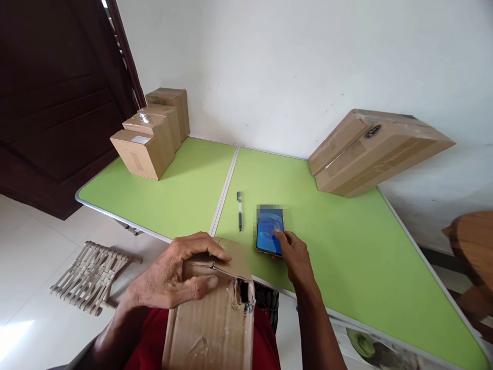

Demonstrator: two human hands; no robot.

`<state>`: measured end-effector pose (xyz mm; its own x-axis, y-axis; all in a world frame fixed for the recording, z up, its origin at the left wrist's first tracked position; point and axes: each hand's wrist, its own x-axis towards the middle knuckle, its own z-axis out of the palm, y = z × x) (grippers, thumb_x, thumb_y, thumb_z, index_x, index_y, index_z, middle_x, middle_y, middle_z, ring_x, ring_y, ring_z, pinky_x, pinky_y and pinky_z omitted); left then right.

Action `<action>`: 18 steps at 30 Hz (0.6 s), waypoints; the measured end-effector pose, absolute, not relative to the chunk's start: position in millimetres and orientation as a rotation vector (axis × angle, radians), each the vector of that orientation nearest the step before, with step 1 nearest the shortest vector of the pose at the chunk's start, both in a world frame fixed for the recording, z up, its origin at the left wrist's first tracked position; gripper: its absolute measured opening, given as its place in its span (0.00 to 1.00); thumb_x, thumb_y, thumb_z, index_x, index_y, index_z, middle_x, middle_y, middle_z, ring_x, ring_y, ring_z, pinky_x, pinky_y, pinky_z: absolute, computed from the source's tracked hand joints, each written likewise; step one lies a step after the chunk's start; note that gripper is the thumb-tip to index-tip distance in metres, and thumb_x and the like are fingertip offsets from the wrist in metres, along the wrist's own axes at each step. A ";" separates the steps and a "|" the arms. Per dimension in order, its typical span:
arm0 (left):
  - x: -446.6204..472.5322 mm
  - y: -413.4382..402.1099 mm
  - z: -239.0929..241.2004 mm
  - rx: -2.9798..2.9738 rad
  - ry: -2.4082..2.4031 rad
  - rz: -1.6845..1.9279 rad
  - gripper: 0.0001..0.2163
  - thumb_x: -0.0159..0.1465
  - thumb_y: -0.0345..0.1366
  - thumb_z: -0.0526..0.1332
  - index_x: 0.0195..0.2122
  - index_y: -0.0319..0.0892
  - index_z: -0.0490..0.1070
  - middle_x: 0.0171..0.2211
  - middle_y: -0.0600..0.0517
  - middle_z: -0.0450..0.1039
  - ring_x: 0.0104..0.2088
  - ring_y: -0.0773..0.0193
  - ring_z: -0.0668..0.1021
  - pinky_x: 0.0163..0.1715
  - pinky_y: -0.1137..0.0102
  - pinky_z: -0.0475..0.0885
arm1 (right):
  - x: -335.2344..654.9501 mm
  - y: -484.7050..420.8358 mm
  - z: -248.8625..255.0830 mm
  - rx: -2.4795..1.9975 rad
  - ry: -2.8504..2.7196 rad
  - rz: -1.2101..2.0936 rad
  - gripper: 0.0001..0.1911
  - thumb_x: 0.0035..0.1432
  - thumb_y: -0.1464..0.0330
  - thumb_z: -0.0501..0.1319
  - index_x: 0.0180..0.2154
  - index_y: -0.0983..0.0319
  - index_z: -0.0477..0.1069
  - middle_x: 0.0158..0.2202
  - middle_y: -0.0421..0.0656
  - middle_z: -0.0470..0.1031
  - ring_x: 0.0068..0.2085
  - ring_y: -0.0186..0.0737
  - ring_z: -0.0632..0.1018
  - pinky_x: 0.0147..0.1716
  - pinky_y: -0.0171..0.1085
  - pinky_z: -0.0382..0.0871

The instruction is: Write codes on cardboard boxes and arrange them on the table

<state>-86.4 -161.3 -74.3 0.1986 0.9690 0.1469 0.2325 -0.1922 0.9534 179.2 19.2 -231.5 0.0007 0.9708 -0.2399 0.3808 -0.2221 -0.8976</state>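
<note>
My left hand (pixel 175 277) grips the top edge of a worn, torn cardboard box (pixel 215 318) that rests on my lap against the table's near edge. My right hand (pixel 295 254) reaches onto the green folding table (pixel 346 246), its fingers curled and one fingertip touching the lit blue screen of a smartphone (pixel 269 228) lying flat there. A black pen (pixel 239 210) lies just left of the phone.
Several small sealed cardboard boxes (pixel 152 136) stand in a row at the table's far left corner. A large flat carton (pixel 370 151) leans against the white wall at the far right. A woven stool (pixel 90 277) is on the floor at left, wooden furniture (pixel 473 257) at right.
</note>
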 end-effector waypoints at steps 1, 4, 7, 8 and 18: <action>-86.9 -163.0 -77.0 1.573 1.141 1.096 0.15 0.69 0.39 0.66 0.55 0.42 0.78 0.49 0.44 0.79 0.49 0.54 0.82 0.50 0.62 0.76 | 180.1 17.2 -228.8 -1.681 -1.451 1.190 0.26 0.54 0.43 0.63 0.35 0.60 0.76 0.33 0.48 0.79 0.33 0.49 0.78 0.23 0.41 0.75; -89.7 -168.9 -91.2 1.431 1.090 1.223 0.23 0.70 0.54 0.64 0.58 0.44 0.79 0.53 0.43 0.78 0.54 0.49 0.80 0.57 0.58 0.73 | 183.5 12.6 -223.5 -1.742 -1.561 1.114 0.28 0.55 0.43 0.63 0.41 0.61 0.78 0.39 0.54 0.82 0.37 0.54 0.81 0.28 0.45 0.78; -96.3 -172.6 -114.9 1.291 1.148 1.314 0.31 0.72 0.63 0.55 0.59 0.44 0.80 0.58 0.41 0.77 0.58 0.44 0.79 0.63 0.54 0.70 | 186.9 10.4 -221.7 -1.785 -1.661 1.032 0.30 0.57 0.45 0.61 0.44 0.63 0.79 0.43 0.59 0.83 0.43 0.60 0.82 0.37 0.50 0.80; -99.6 -173.5 -123.9 1.259 1.188 1.324 0.32 0.72 0.64 0.53 0.59 0.44 0.80 0.59 0.41 0.77 0.59 0.44 0.78 0.64 0.53 0.68 | 187.6 9.8 -221.3 -1.791 -1.692 1.011 0.30 0.57 0.45 0.59 0.46 0.63 0.79 0.44 0.60 0.83 0.44 0.61 0.83 0.40 0.52 0.80; -133.7 -204.2 -180.0 1.213 1.357 1.048 0.37 0.63 0.57 0.70 0.73 0.58 0.65 0.76 0.52 0.62 0.77 0.36 0.58 0.75 0.44 0.57 | 202.1 -64.2 -222.0 -1.469 -2.013 0.750 0.33 0.64 0.54 0.61 0.65 0.63 0.71 0.62 0.59 0.74 0.64 0.64 0.74 0.63 0.62 0.71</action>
